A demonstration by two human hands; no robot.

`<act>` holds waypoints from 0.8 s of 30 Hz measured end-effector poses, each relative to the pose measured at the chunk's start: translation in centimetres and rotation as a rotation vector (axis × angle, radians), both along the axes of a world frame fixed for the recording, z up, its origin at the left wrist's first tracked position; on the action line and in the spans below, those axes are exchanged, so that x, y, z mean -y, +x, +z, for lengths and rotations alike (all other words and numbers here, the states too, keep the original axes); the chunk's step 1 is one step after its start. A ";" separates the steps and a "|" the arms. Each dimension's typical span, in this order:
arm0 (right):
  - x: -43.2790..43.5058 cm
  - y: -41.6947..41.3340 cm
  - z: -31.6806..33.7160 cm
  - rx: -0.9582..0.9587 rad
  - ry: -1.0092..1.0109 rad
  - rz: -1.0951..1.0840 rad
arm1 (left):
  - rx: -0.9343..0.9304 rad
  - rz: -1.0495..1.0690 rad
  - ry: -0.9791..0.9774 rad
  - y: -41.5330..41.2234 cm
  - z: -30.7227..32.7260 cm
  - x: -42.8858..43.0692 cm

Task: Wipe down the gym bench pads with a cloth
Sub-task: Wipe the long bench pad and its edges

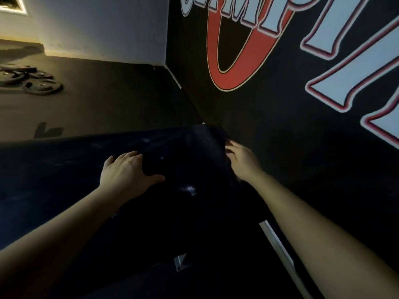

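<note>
Two hands on pad (64, 167), mid-wipe: your left hand (126, 170) spread, pressing cloth (156, 167); right hand (239, 158) at far edge, grip unclear. Next, sweep cloth along pad.

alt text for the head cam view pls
Two bare hands on a dark bench pad in dim light: left hand on top, right hand at its far edge by a black wall with big painted letters. Weight plates lie on the floor beyond.

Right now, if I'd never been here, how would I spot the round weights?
Start at the black wall with the big red loop, then follow the dark floor left toward the pale wall. The weight plates lie flat there in a small pile. They are the only round things on that floor.
</note>
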State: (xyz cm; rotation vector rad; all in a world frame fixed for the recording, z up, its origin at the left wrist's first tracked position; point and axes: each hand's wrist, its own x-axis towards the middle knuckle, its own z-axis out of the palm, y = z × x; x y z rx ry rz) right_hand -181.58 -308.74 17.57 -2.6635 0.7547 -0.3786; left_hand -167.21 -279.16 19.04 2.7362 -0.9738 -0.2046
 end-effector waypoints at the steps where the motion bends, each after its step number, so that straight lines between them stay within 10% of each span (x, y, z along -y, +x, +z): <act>1: -0.5 -0.1 0.1 0.009 0.004 -0.020 | 0.003 0.004 -0.005 0.1 -0.1 -0.1; 9: -16.8 -16.3 -1.3 0.019 -0.075 0.176 | -0.015 0.013 -0.108 -0.3 -1.0 -0.6; 17: -9.6 -1.4 0.5 0.007 -0.083 -0.123 | 0.076 -0.132 -0.137 -3.8 -1.5 -6.8; 24: -24.0 -7.7 -2.0 0.034 -0.223 0.409 | 0.143 -0.246 -0.100 -7.3 -2.4 -12.0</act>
